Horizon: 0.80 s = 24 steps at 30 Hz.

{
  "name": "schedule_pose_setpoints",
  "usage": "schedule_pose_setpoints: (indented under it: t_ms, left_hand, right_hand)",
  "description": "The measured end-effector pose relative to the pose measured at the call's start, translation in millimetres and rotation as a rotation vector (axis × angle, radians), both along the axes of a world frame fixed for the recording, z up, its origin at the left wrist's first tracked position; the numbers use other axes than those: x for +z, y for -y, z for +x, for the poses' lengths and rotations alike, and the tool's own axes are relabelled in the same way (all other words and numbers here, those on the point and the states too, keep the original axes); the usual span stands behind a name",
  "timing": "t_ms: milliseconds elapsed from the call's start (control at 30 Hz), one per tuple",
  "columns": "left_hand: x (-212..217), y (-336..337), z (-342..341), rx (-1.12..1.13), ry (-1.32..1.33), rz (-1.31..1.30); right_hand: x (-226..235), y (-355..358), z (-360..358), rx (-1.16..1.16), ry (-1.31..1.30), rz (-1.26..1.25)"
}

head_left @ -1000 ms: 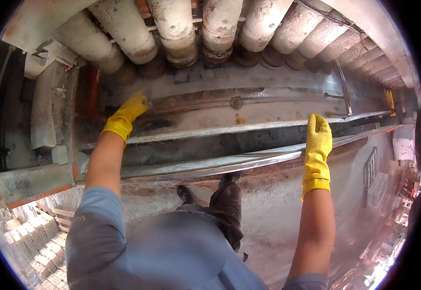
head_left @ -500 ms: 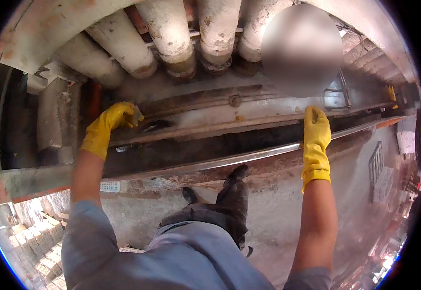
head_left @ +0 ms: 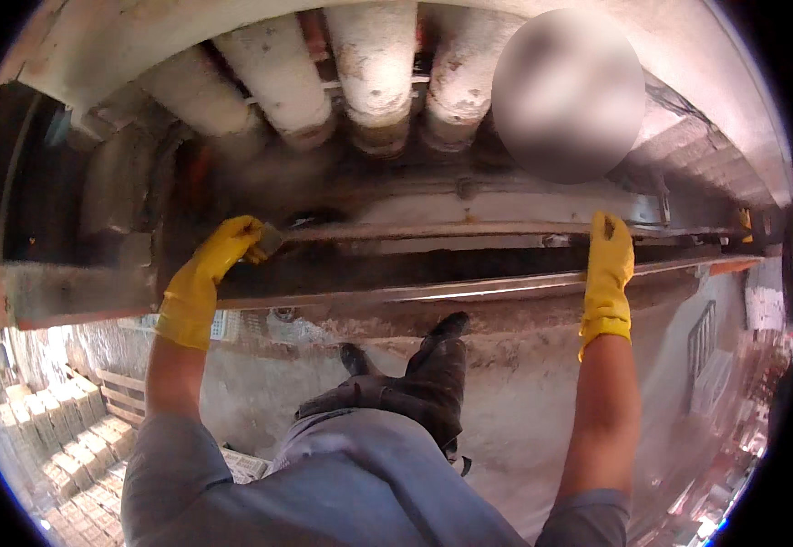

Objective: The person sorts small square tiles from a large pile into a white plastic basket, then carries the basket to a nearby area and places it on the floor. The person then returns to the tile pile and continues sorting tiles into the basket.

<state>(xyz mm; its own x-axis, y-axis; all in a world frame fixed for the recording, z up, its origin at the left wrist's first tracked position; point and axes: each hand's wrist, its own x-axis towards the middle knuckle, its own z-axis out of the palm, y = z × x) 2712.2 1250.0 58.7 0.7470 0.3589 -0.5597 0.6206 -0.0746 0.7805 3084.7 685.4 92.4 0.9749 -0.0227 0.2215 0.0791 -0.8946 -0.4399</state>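
My left hand [head_left: 225, 255], in a yellow rubber glove, is closed with its fingertips on a small flat greyish piece [head_left: 272, 240], held over the left part of a long dark trough [head_left: 469, 259]. What the piece is made of cannot be told. My right hand [head_left: 610, 251], in a matching glove, is at the right part of the trough, by its inner ledge [head_left: 488, 228]. Its fingers are curled together, and anything inside them is hidden. A metal rail [head_left: 469, 289] runs along the trough's near side, below both hands.
Several thick pale rollers [head_left: 374, 73] stand in a row beyond the trough. A blurred round patch covers the upper right. Stacked pale blocks [head_left: 73, 401] are at lower left, by a wooden pallet [head_left: 123, 392]. A light crate [head_left: 711, 378] stands on the floor at right.
The view has turned, so the trough and rail look more level. My left hand with the greyish piece sits slightly lower and further right; my right hand also shows slightly further right, still curled.
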Motion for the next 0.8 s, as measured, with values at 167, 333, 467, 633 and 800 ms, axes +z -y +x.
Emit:
schedule_pose_setpoints:
  t_ms: [167, 333, 467, 633, 800]
  left_hand:
    - [29.2, 17.8, 24.4, 0.074, -0.02, -0.016]
    - [10.3, 2.5, 29.0, 0.091, 0.025, 0.014]
    - [16.6, 8.6, 36.3, 0.062, 0.098, 0.023]
    - [16.4, 23.9, 27.6, 0.005, 0.186, 0.111]
    - [12.5, 38.8, 11.5, -0.041, 0.259, 0.245]
  right_hand:
    - [10.2, -6.9, 6.9, -0.028, -0.04, -0.024]
    - [13.0, -17.2, 19.9, -0.011, -0.058, -0.011]
    - [11.2, -13.4, 19.2, -0.024, -0.045, -0.008]
    - [10.0, -7.1, 1.5, -0.019, -0.035, -0.003]
    - [6.6, 10.1, -18.3, -0.012, -0.092, 0.044]
